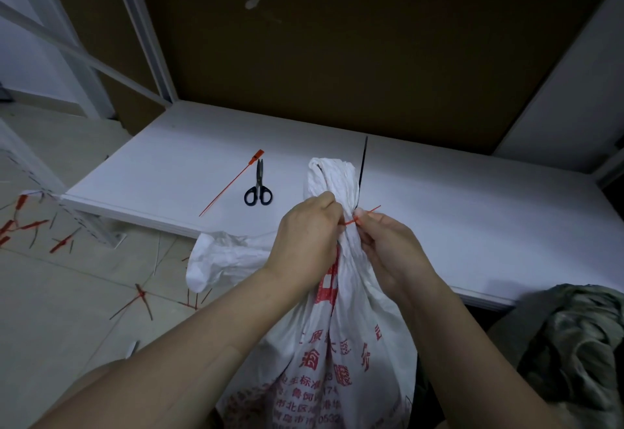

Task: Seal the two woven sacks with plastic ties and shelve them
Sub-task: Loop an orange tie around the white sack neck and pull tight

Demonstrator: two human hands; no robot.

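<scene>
Left grip [305, 236], right grip [383, 243] tight on red tie [351, 222] at sack [354, 327], before white shelf [169, 165]

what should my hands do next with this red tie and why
Probably pull the tail of the red tie with the right hand to cinch it: the tie crosses the sack at its bunched neck, the left hand grips that neck, and the right pinches the tie, its tail poking out.

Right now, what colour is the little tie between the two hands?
Red. The tie at the neck of the sack shows best in the head view.
</scene>
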